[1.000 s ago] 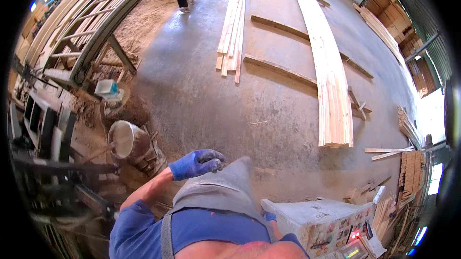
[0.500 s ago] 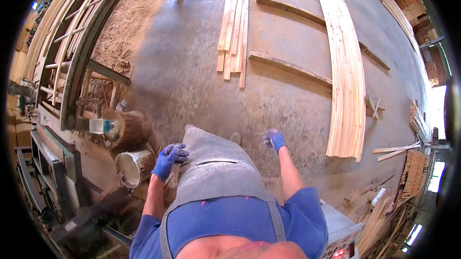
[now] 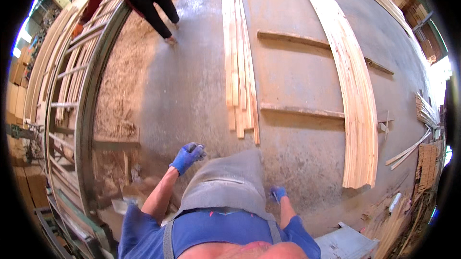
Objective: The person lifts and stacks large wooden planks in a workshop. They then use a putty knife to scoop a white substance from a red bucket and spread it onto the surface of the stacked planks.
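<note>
My left hand (image 3: 188, 158), in a blue glove with grey fingertips, is held out to the left of my grey apron (image 3: 223, 177). Its fingers are loosely bent, and I see nothing in them. On the apron's other side hangs my right hand (image 3: 278, 193), also gloved in blue, low over the concrete floor. Its fingers are small and smeared, so their pose is unclear. Neither hand touches the boards. Nearest ahead lies a narrow stack of pale boards (image 3: 241, 91), their ends staggered.
A wider row of long boards (image 3: 357, 129) rests across wooden bearers (image 3: 302, 111) on the right. At left runs a metal frame (image 3: 91, 110) holding long strips, beside sawdust (image 3: 120, 76). A person in dark trousers (image 3: 151, 6) stands there. A grey cabinet (image 3: 343, 244) is at lower right.
I have moved forward: the boards sit nearer and the person at upper left shows more fully. My left hand has swung forward and right; my right hand has dropped back toward me.
</note>
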Demonstrator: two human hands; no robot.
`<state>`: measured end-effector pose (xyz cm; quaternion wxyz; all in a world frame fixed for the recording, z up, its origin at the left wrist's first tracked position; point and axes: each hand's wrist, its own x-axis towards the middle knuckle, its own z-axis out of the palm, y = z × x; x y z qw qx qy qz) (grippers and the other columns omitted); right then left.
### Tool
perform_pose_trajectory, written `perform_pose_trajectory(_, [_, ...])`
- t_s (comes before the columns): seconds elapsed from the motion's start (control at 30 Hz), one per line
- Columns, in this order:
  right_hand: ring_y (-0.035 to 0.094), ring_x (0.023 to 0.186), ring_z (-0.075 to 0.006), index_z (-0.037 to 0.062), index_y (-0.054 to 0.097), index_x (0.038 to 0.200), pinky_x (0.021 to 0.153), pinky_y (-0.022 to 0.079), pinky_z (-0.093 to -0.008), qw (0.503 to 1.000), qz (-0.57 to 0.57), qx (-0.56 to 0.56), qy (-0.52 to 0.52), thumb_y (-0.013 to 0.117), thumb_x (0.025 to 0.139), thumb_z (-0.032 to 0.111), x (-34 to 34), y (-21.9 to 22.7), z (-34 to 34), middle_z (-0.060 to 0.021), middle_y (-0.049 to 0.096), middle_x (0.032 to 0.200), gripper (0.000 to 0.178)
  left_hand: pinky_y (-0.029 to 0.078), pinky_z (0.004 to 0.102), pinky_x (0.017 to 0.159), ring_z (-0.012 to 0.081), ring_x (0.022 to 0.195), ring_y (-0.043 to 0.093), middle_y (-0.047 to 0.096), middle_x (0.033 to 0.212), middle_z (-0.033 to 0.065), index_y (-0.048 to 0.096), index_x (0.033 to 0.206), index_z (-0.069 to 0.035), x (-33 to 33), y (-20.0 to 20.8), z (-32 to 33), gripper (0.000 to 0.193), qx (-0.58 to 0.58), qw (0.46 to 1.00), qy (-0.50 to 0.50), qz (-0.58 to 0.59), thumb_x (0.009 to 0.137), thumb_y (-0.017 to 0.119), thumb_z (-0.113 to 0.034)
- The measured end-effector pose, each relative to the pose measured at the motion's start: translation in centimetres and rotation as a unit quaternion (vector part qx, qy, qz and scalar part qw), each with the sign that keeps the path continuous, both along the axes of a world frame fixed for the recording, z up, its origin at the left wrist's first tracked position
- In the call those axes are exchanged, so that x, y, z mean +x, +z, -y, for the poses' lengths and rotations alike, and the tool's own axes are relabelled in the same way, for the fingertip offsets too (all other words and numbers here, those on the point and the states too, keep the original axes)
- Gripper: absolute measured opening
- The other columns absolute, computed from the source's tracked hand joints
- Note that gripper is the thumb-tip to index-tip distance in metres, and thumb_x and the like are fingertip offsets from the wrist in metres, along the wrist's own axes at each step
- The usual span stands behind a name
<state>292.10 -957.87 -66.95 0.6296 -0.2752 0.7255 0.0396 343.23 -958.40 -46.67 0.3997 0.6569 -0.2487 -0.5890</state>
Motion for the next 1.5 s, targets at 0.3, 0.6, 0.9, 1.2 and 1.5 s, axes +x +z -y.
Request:
perform_pose_trajectory(0.3, [0.051,0.044,-0.0154,0.0132,0.063,0.068,0.042,0.04,-0.0327,0.987,0.092,-0.048,-0.124,0.056,0.089,0.025,10.0,-6.2,18.3,-0.0026,0.057,0.057,0.025,0.053,0.04,0.081,0.0263,0.088,0.068,0.069,0.094,0.0175,0.066,0.109,-0.002,4.6,-8.5,18.6,0.041,0.009,0.926,-0.265,0.268,0.092,0.058,-0.039])
perform_pose_trajectory(0.6, [0.067,0.088,-0.0317,0.0016,0.066,0.096,0.079,0.053,-0.0407,0.969,-0.023,-0.241,0.042,0.068,0.081,0.032,23.8,-20.5,39.9,-0.019,0.069,0.094,0.034,0.044,0.048,0.095,0.0385,0.108,0.06,0.064,0.115,0.0197,0.058,0.125,-0.007,5.0,-18.9,40.7,0.049,-0.024,0.768,-0.477,0.427,0.087,0.062,-0.036])
perform_pose_trajectory(0.9, [0.062,0.108,-0.0371,0.0018,0.052,0.127,0.09,0.05,-0.0478,0.933,-0.22,-0.191,0.211,0.068,0.079,0.038,31.4,-37.3,52.1,-0.0244,0.061,0.118,0.062,0.039,0.0515,0.102,0.037,0.114,0.057,0.064,0.117,0.0161,0.061,0.116,-0.005,10.6,-27.0,48.0,0.045,-0.129,0.687,-0.572,0.429,0.079,0.07,-0.03])
perform_pose_trajectory(1.2, [0.064,0.097,-0.0339,0.005,0.055,0.117,0.074,0.053,-0.0505,0.864,-0.281,-0.243,0.339,0.067,0.078,0.038,34.1,-44.5,53.5,-0.0167,0.061,0.105,0.052,0.04,0.0535,0.099,0.0371,0.111,0.059,0.065,0.115,0.0141,0.062,0.114,-0.006,12.2,-29.4,51.0,0.045,-0.173,0.688,-0.586,0.392,0.076,0.073,-0.027])
perform_pose_trajectory(1.5, [0.056,0.114,-0.0425,-0.0072,0.049,0.126,0.099,0.045,-0.0461,0.913,-0.098,-0.343,0.197,0.074,0.074,0.039,32.6,-38.6,49.9,-0.0319,0.057,0.121,0.074,0.041,0.0527,0.098,0.0386,0.11,0.059,0.065,0.114,0.0166,0.062,0.114,-0.005,13.1,-28.6,50.4,0.043,-0.149,0.696,-0.591,0.379,0.08,0.071,-0.03])
